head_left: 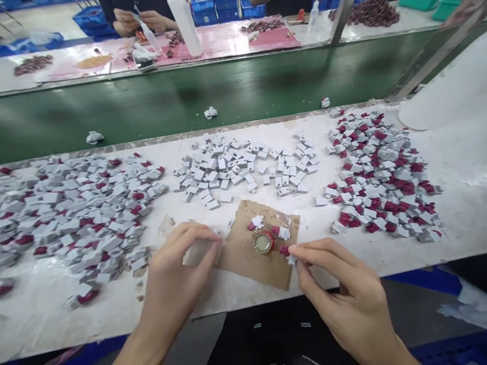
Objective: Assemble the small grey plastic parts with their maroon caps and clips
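Jutting from right grip [344,281]: bicolour piece [285,250]

Looks like smooth, hard plastic on the small block [284,250] pinched in the right grip [342,284]. Shines as crimped metal on the bottle cap [264,242] just left of that grip, looks matt and spotted on the cardboard [256,268] there. Appears smooth but smeared on the bench [310,218] below that grip, glossy on the belt [247,88] farther beyond.

Green belt [266,81] runs between near table [460,213] and far bench [23,83]; belt surface shows dull reflections. Blue bins [205,11] beyond bench. Pale floor [57,15] visible upper left. Metal post [342,23] upper right.
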A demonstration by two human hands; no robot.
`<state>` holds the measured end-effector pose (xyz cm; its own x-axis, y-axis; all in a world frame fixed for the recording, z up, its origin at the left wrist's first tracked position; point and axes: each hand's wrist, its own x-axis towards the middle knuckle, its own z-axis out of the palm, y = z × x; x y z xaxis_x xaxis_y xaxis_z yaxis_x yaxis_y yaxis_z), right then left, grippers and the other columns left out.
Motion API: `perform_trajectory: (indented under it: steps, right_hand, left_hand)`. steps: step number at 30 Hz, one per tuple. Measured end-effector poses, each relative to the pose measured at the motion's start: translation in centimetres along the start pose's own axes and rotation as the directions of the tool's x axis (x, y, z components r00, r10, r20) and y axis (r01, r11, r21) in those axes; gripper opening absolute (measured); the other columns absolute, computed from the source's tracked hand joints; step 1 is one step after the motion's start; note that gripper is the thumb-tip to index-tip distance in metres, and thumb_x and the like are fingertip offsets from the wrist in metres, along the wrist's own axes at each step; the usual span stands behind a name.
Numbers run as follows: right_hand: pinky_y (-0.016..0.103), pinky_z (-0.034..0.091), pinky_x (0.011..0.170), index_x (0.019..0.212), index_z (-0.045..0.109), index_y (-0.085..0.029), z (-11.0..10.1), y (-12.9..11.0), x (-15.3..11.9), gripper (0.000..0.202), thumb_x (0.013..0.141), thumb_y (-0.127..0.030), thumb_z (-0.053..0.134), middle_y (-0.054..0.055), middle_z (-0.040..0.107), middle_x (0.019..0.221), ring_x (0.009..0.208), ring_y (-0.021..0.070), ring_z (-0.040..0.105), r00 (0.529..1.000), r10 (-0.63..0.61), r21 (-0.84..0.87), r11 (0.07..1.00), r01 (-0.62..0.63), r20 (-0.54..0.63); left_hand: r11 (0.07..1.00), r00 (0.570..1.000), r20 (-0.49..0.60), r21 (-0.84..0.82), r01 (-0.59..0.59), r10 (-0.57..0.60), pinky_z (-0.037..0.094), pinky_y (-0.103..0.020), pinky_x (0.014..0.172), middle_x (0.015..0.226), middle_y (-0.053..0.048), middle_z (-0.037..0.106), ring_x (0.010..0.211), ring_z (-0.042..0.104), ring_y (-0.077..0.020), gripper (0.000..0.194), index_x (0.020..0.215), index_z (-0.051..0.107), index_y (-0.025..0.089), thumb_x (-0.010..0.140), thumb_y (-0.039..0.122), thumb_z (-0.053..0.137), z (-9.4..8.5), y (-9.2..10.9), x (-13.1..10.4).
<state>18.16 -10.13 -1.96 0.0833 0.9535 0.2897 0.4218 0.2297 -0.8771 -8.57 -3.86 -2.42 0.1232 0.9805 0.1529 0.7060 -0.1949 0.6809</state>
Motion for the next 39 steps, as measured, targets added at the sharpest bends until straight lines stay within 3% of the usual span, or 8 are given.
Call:
perform_trajectory:
  steps: [7, 12, 20, 26, 28, 32, 36, 39]
  right_hand:
    - [0.028, 0.073, 0.084, 0.114, 0.085, -0.020, 1.7, -0.3, 1.5, 0.025, 0.105, -0.004, 0.069, 0.008, 0.084, 0.105, 0.094, 0.0186, 0.085, 0.992, -0.072, 0.034, 0.997, 0.069, 0.105]
    - [0.029, 0.072, 0.078, 0.114, 0.084, -0.018, 1.8, -0.2, 1.3, 0.023, 0.105, -0.004, 0.067, 0.009, 0.082, 0.104, 0.090, 0.0190, 0.084, 0.989, -0.077, -0.001, 0.997, 0.077, 0.126]
    - [0.030, 0.070, 0.072, 0.113, 0.084, -0.019, 2.0, -0.5, 1.5, 0.024, 0.106, -0.005, 0.066, 0.008, 0.079, 0.098, 0.084, 0.0183, 0.081, 0.991, -0.070, 0.007, 0.998, 0.069, 0.112]
    - [0.029, 0.068, 0.072, 0.111, 0.089, -0.030, 1.0, -0.5, 2.0, 0.022, 0.105, -0.016, 0.074, 0.003, 0.081, 0.097, 0.087, 0.0191, 0.080, 0.987, 0.118, 0.154, 0.979, -0.134, 0.112]
    - [0.028, 0.069, 0.076, 0.111, 0.092, -0.036, 0.8, -0.1, 2.6, 0.020, 0.106, -0.021, 0.078, 0.002, 0.085, 0.098, 0.090, 0.0190, 0.082, 0.969, 0.215, 0.276, 0.930, -0.242, 0.125]
    - [0.032, 0.074, 0.088, 0.107, 0.093, -0.038, 0.8, 1.2, 4.0, 0.012, 0.103, -0.029, 0.086, 0.001, 0.091, 0.108, 0.100, 0.0219, 0.088, 0.931, 0.341, 0.561, 0.749, -0.353, 0.131]
    - [0.043, 0.074, 0.102, 0.106, 0.093, -0.033, 0.9, 1.4, 5.0, 0.008, 0.098, -0.033, 0.090, 0.002, 0.092, 0.112, 0.107, 0.0255, 0.089, 0.913, 0.398, 0.651, 0.670, -0.357, 0.092]
    - [0.046, 0.075, 0.100, 0.105, 0.091, -0.031, 0.9, 1.2, 5.3, 0.009, 0.097, -0.036, 0.091, 0.003, 0.092, 0.110, 0.106, 0.0261, 0.089, 0.914, 0.396, 0.672, 0.652, -0.350, 0.093]
  left_hand:
    - [0.999, 0.998, 0.036, 0.017, 0.049, -0.049, 0.061, -0.041, 0.090, 0.108, -0.002, 0.079, 0.105, 0.077, -0.0277, 0.007, 0.109, 0.074, 0.031, 0.107, 0.027, 0.068, 0.1, -0.5, -1.0]
    - [0.994, 0.996, 0.055, 0.081, 0.068, -0.073, 0.061, -0.042, 0.086, 0.109, -0.005, 0.076, 0.097, 0.075, -0.0280, 0.019, 0.122, 0.074, 0.027, 0.103, 0.028, 0.070, -0.5, -1.3, -0.4]
    - [0.992, 0.986, 0.160, 0.126, 0.027, -0.047, 0.058, -0.045, 0.083, 0.099, -0.007, 0.075, 0.094, 0.072, -0.0321, 0.014, 0.104, 0.079, 0.028, 0.102, 0.035, 0.067, -1.3, -0.8, 1.0]
    - [0.988, 0.983, 0.139, -0.073, 0.134, -0.123, 0.061, -0.040, 0.076, 0.095, -0.003, 0.074, 0.086, 0.074, -0.0268, 0.012, 0.109, 0.078, 0.030, 0.102, 0.040, 0.077, -1.2, 0.2, 1.3]
    - [0.939, 0.968, 0.199, -0.276, 0.206, -0.154, 0.064, -0.037, 0.075, 0.100, -0.004, 0.077, 0.091, 0.078, -0.0261, 0.014, 0.108, 0.076, 0.030, 0.100, 0.040, 0.082, -0.7, 1.2, 2.1]
    - [0.699, 0.900, 0.425, -0.614, 0.365, -0.097, 0.068, -0.036, 0.078, 0.103, -0.006, 0.083, 0.092, 0.082, -0.0254, 0.018, 0.110, 0.074, 0.028, 0.100, 0.036, 0.086, 1.0, 3.8, 4.3]
    - [0.576, 0.838, 0.546, -0.683, 0.449, -0.007, 0.067, -0.036, 0.080, 0.098, -0.006, 0.084, 0.088, 0.080, -0.0232, 0.020, 0.119, 0.076, 0.027, 0.103, 0.035, 0.085, 2.7, 5.6, 5.9]
    - [0.550, 0.828, 0.560, -0.696, 0.461, 0.014, 0.068, -0.037, 0.079, 0.104, -0.007, 0.086, 0.091, 0.082, -0.0245, 0.022, 0.117, 0.078, 0.026, 0.102, 0.039, 0.086, 3.4, 6.2, 6.2]
